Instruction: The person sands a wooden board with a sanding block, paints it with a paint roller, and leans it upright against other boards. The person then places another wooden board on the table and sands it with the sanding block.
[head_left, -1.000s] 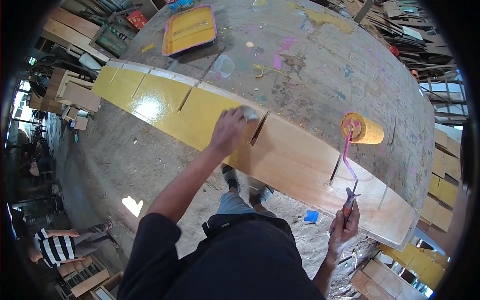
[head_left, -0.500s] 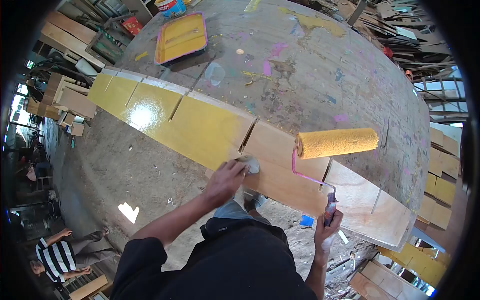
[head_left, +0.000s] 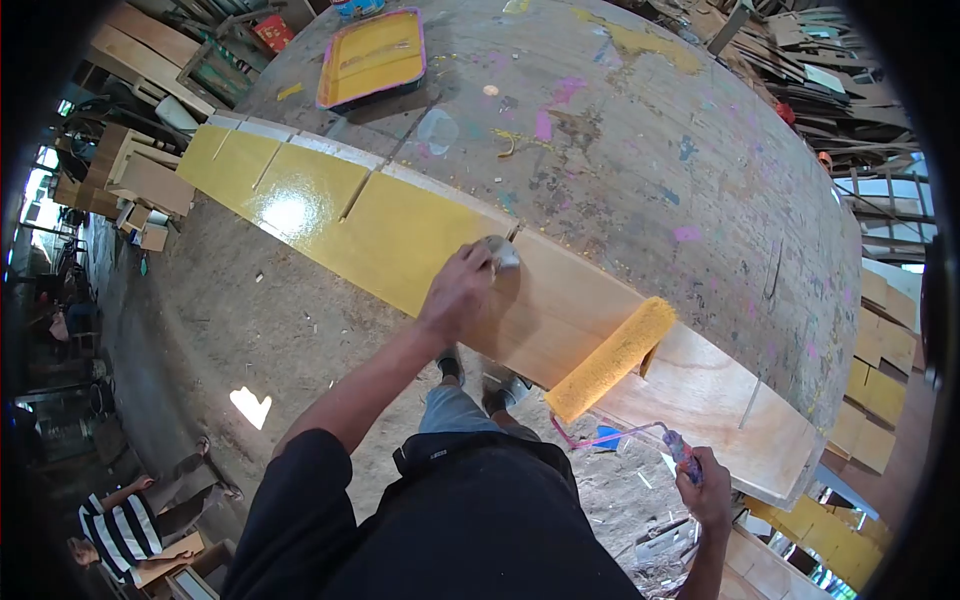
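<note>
Near the middle of the long board [head_left: 400, 235], my left hand [head_left: 463, 290] is closed on a pale, rounded pad [head_left: 503, 253] against the surface. Left of it the board is wet yellow; to the right it is bare wood with slots. My right hand [head_left: 706, 487] grips the handle of a paint roller [head_left: 612, 360] below the board's right part. The roller's fuzzy yellow sleeve lies slantwise over or on the bare wood; whether it touches is unclear.
A paint-stained table [head_left: 620, 150] bears a pink-rimmed tray of yellow paint [head_left: 372, 60] and a blue bucket [head_left: 357, 7]. A person in a striped shirt [head_left: 122, 530] is at the lower left. Scrap wood [head_left: 830, 90] lies at the upper right.
The left hand with the pad moved down to the board's near edge, then back up. The roller swung from over the table down toward the near side, and its sleeve now slants.
</note>
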